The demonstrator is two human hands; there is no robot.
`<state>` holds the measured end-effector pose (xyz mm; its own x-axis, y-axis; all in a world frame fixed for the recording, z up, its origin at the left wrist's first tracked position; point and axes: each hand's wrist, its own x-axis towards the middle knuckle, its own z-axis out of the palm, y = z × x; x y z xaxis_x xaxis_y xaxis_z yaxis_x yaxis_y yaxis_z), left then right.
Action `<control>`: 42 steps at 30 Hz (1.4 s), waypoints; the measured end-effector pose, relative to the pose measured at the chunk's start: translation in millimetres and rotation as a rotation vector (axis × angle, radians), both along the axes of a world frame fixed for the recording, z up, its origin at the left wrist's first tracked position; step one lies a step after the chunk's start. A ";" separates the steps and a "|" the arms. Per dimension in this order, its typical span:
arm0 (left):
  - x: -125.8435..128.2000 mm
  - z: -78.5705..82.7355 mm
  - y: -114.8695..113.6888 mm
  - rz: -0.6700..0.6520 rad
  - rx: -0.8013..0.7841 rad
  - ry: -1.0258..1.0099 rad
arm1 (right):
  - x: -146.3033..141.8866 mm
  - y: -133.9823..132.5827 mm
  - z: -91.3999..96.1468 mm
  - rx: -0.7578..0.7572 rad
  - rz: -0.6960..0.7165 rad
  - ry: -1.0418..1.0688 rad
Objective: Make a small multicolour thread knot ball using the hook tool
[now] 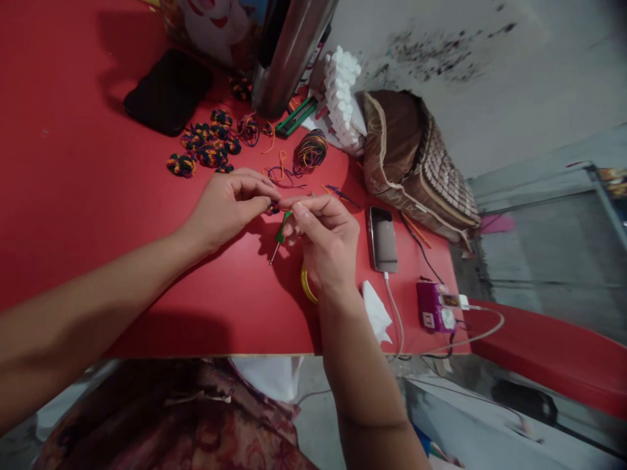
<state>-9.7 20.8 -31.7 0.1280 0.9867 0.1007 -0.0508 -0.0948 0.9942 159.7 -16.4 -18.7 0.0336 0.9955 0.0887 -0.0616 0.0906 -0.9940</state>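
My left hand [238, 202] has its thumb and forefinger pinched on a small dark crocheted piece [273, 208], mostly covered by the fingertips. My right hand [326, 232] is closed around the green handle of a crochet hook [281, 232], whose metal tip points down toward the table. The right thumb and forefinger are pressed together close to the left fingertips; whether yarn runs between them is hard to make out. Beyond the hands lies a multicolored ball of yarn [311, 150] with loose strands. Several crocheted flower-like pieces [213, 153] are clustered to its left.
On the red table [63, 196] are a black flat case [169, 91], a green cutter [295, 118], a metal cylinder [291, 62] and a charging phone [383, 240]. A purple power adapter [432, 307], crumpled white paper [375, 313] and brown bag [406, 153] stand right. A yellow ring [307, 285] shows beside my right wrist.
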 end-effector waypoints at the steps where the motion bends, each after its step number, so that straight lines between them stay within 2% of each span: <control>1: 0.0 0.0 -0.2 -0.010 0.003 0.004 | -0.3 0.1 0.3 -0.017 -0.005 -0.007; 9: -1.8 -3.0 -0.6 -0.008 0.074 0.081 | -2.2 2.9 2.4 -0.119 0.114 0.115; 15: -6.2 -4.0 2.1 0.026 0.100 0.139 | -10.9 -1.8 -1.1 -0.046 0.211 0.177; 21: -6.5 -7.9 -2.6 0.000 0.119 0.156 | -13.9 -0.5 -3.2 -0.047 0.174 0.174; 26: -7.2 -6.5 -3.5 -0.120 -0.021 0.032 | -7.8 8.2 -8.8 -0.121 0.107 0.247; 32: -9.8 -7.5 -1.9 -0.111 -0.062 0.004 | -4.4 13.3 -12.6 -0.180 0.107 0.286; 36: -8.6 -9.8 -1.1 -0.140 -0.062 -0.009 | -6.4 11.8 -11.4 -0.150 0.134 0.330; 42: -6.2 -8.7 -0.2 -0.151 -0.041 0.056 | -8.1 7.2 -9.5 -0.056 0.145 0.223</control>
<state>-15.9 20.6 -40.4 0.2790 0.9590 0.0489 -0.0056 -0.0493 0.9988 151.6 -9.2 -28.3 -0.0969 0.9945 0.0400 -0.2883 0.0104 -0.9575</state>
